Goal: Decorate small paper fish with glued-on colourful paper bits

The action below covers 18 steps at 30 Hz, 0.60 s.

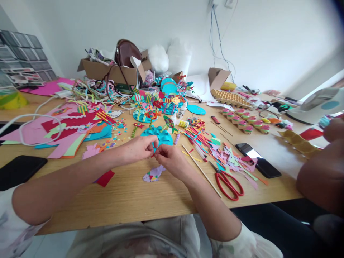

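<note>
Red and tiny, the paper scrap [153, 154] sits at frame centre, pinched between my left hand [139, 148] and right hand [172, 161], fingertips closed on it. Just below lies a lilac paper fish with coloured triangles [153, 174]; red-handled scissors [227, 182] lie lower right. I read no lettering anywhere.

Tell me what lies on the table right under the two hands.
A lilac paper fish with coloured triangles lies on the wooden table just below the left hand and right hand. The hands pinch something small and red; most of it is covered by fingers.
</note>
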{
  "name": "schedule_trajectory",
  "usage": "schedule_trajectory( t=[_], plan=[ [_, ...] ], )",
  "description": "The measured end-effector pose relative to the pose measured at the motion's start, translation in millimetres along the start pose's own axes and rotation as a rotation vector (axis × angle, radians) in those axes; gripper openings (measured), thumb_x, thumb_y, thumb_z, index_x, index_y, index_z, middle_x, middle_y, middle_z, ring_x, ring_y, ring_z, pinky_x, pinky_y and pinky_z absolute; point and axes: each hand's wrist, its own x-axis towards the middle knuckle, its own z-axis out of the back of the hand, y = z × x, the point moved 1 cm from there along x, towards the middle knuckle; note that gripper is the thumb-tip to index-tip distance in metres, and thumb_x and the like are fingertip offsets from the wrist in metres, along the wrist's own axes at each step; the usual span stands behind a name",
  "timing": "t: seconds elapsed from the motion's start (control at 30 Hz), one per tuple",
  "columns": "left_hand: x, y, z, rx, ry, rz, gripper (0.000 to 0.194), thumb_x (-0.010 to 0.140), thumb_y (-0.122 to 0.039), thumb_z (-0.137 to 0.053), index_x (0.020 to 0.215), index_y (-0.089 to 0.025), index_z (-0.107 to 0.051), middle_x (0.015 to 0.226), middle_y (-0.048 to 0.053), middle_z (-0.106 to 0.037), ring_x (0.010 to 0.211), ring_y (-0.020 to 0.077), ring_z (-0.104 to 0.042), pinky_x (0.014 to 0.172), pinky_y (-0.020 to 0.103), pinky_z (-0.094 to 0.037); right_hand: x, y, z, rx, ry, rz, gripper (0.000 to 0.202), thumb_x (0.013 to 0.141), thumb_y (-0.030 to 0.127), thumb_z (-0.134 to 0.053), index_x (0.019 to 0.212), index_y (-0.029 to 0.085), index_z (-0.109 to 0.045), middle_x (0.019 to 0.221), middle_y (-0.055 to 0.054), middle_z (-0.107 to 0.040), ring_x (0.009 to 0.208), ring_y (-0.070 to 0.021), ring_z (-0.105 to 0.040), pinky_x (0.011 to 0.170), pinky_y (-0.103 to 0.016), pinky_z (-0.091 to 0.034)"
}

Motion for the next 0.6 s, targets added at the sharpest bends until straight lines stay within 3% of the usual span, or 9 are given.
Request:
schedule_trajectory(
  t=[0.17,0.33,0.47,0.6],
  plan=[
    [-3,2,0.5,0.012,0.013,0.019,0.014,0.071,-0.012,-0.049,0.084,-0.019,-0.048,0.061,-0.006,-0.056,0.06,0.0117,-0.054,0.053,0.02,-0.036,0,-1,1,0.008,0.047,-0.019,0.013,0.073,0.011,-0.049,0.064,0.014,-0.057,0.054,0.005,-0.048,0.05,-0.0065,-0.04,0.047,-0.018,-0.029],
    [-23,6,2.1,0.238,-0.045,0.021,0.012,0.073,-0.012,-0.047,0.079,-0.018,-0.055,0.069,-0.002,-0.059,0.064,0.0132,-0.055,0.057,0.022,-0.037,-5,-4,3,0.013,0.148,-0.04,0.01,0.07,0.011,-0.052,0.068,0.014,-0.061,0.054,0.005,-0.051,0.05,-0.0064,-0.043,0.046,-0.017,-0.03],
    [-49,9,-10.4,0.339,-0.036,-0.135,0.026,0.075,-0.007,-0.037,0.081,-0.019,-0.059,0.082,0.002,-0.064,0.077,0.0152,-0.056,0.068,0.024,-0.04,-9,-7,0,-0.062,0.254,-0.013,0.012,0.069,0.011,-0.051,0.067,0.015,-0.063,0.058,0.003,-0.057,0.053,-0.007,-0.047,0.048,-0.017,-0.031],
    [-68,9,-25.9,0.356,-0.019,-0.273,0.035,0.074,-0.001,-0.031,0.083,-0.018,-0.061,0.084,0.004,-0.063,0.083,0.0158,-0.055,0.073,0.025,-0.042,-10,-6,-3,-0.146,0.272,0.003,0.011,0.067,0.011,-0.053,0.063,0.016,-0.062,0.056,0.004,-0.056,0.053,-0.0071,-0.046,0.048,-0.017,-0.03]
  ],
)
